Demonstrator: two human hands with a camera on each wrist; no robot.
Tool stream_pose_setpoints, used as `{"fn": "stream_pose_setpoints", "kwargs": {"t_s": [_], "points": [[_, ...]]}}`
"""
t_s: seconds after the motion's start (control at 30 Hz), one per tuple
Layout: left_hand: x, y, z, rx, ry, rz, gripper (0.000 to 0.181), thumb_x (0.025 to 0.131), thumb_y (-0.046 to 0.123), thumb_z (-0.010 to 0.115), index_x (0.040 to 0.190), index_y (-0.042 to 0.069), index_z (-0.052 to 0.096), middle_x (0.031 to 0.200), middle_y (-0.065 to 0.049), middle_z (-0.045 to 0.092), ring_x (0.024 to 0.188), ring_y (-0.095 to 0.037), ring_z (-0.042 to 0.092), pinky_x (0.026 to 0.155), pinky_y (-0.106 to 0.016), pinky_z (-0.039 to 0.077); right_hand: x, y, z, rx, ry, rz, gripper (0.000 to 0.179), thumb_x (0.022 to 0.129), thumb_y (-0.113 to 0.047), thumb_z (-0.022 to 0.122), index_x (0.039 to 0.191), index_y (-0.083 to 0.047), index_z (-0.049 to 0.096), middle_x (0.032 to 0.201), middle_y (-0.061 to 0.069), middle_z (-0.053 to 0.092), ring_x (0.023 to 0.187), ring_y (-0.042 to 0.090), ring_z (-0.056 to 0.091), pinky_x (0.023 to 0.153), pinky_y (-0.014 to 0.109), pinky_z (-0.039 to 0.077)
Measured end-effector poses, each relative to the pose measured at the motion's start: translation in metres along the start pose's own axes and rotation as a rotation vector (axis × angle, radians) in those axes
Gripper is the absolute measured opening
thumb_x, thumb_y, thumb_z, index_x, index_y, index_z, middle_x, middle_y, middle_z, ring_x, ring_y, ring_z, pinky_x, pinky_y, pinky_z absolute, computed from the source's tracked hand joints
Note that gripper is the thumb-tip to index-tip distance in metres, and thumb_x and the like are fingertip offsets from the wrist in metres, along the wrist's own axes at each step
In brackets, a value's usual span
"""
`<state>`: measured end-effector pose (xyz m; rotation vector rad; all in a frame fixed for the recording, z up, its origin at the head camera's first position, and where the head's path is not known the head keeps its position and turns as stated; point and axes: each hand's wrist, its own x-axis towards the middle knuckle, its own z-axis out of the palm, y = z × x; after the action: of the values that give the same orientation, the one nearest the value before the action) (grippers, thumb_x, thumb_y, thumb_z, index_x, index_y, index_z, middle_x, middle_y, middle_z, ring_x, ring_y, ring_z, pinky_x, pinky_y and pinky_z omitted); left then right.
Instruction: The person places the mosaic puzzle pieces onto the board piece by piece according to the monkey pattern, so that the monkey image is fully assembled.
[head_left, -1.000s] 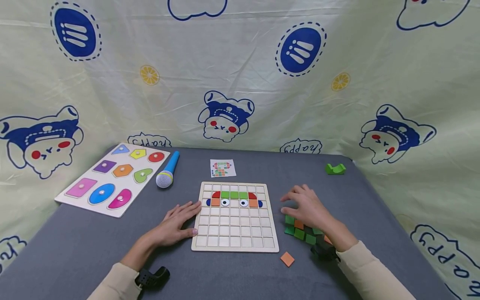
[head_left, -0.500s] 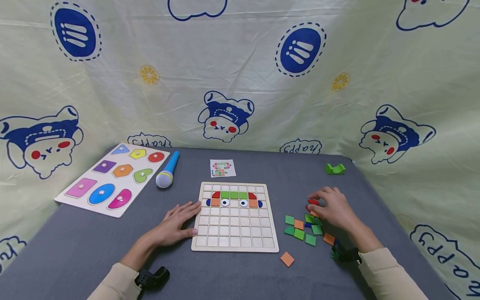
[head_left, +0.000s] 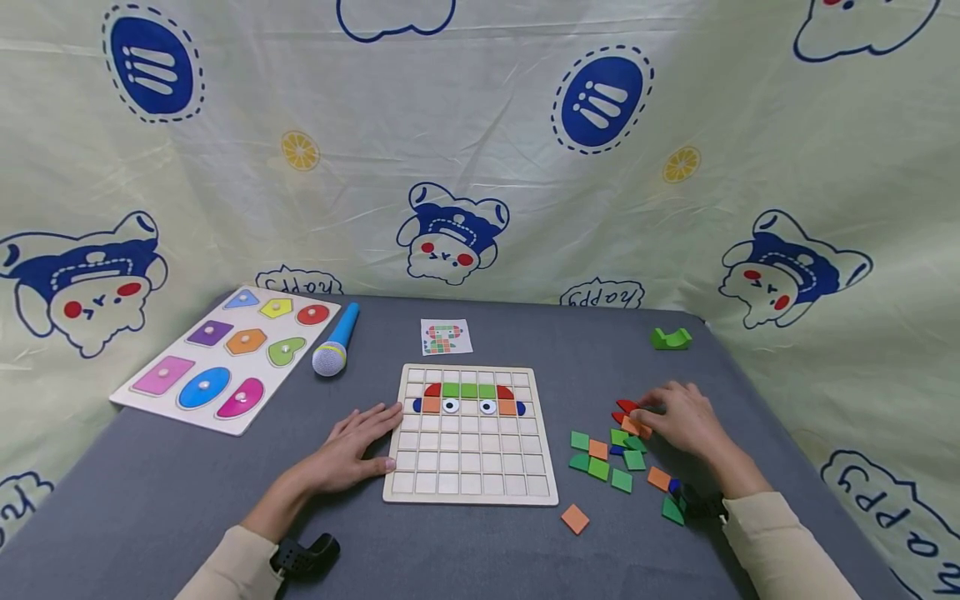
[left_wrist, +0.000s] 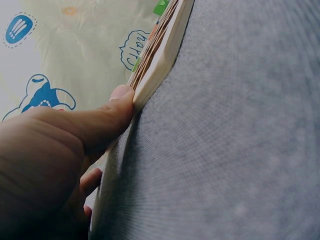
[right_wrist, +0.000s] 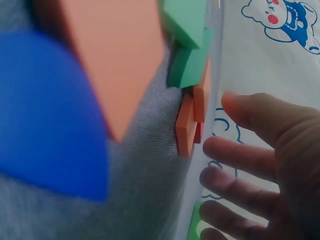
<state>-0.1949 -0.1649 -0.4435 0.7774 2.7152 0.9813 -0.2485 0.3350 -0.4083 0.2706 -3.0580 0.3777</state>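
Note:
My left hand [head_left: 352, 454] rests at the left edge of a wooden grid board [head_left: 472, 462], fingers extended and thumb on its rim. In the left wrist view the thumb touches the board's edge [left_wrist: 160, 75]. Red, green, orange, blue and eye tiles sit in the board's upper rows. Over the loose pieces at right, my right hand [head_left: 686, 421] hovers beside overlapping orange tiles [head_left: 630, 426] and red pieces [head_left: 626, 406]. The right wrist view has its thumb and fingers apart, with no tile visible between them, near the orange tiles [right_wrist: 186, 125].
Several green tiles [head_left: 598, 469] and a blue piece [head_left: 617, 450] lie right of the board. One orange tile [head_left: 575, 519] lies nearer. A pattern card [head_left: 446, 337], toy microphone [head_left: 335, 342], shape puzzle [head_left: 247, 362] and green curved block [head_left: 671, 338] lie farther back.
My right hand has moved right from beside the board, over the loose tiles, then slightly down, uncovering green, orange, blue and red pieces. The left hand has stayed in place.

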Motion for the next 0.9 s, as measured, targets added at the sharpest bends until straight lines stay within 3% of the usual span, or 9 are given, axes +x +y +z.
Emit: {"fn": "stream_pose_setpoints", "kwargs": {"t_s": [0.27, 0.5, 0.73, 0.9], "points": [[0.0, 0.0, 0.0, -0.001, -0.006, -0.005, 0.069, 0.09, 0.034, 0.061, 0.147, 0.007, 0.032, 0.155, -0.012, 0.029, 0.144, -0.039, 0.017, 0.113, -0.062, 0.005, 0.005, -0.004, 0.004, -0.018, -0.033, 0.001, 0.034, 0.087, -0.037, 0.065, 0.1, -0.006, 0.072, 0.103, 0.016, 0.06, 0.094, 0.034, 0.046, 0.075, 0.048, 0.037], [0.0, -0.001, 0.0, -0.004, -0.004, 0.001, 0.069, 0.09, 0.033, 0.061, 0.147, 0.007, 0.032, 0.155, -0.012, 0.029, 0.144, -0.04, 0.017, 0.113, -0.062, 0.005, 0.013, -0.022, 0.011, 0.019, -0.031, -0.062, 0.03, 0.086, -0.036, 0.066, 0.104, -0.012, 0.072, 0.102, 0.011, 0.06, 0.092, 0.028, 0.045, 0.076, 0.045, 0.035], [0.001, -0.001, 0.0, -0.008, -0.001, 0.007, 0.07, 0.09, 0.033, 0.062, 0.147, 0.007, 0.032, 0.155, -0.012, 0.029, 0.145, -0.039, 0.017, 0.113, -0.062, 0.004, 0.017, -0.04, 0.017, -0.002, -0.079, -0.1, 0.037, 0.083, -0.037, 0.07, 0.112, -0.014, 0.069, 0.106, 0.012, 0.059, 0.093, 0.027, 0.043, 0.077, 0.046, 0.035], [0.001, 0.0, -0.001, -0.012, -0.002, 0.009, 0.069, 0.09, 0.033, 0.062, 0.147, 0.006, 0.032, 0.155, -0.012, 0.029, 0.144, -0.04, 0.017, 0.113, -0.062, 0.004, 0.015, -0.041, 0.019, -0.016, -0.044, -0.103, 0.036, 0.081, -0.032, 0.073, 0.112, -0.014, 0.068, 0.107, 0.013, 0.059, 0.096, 0.029, 0.044, 0.08, 0.05, 0.036]]}}
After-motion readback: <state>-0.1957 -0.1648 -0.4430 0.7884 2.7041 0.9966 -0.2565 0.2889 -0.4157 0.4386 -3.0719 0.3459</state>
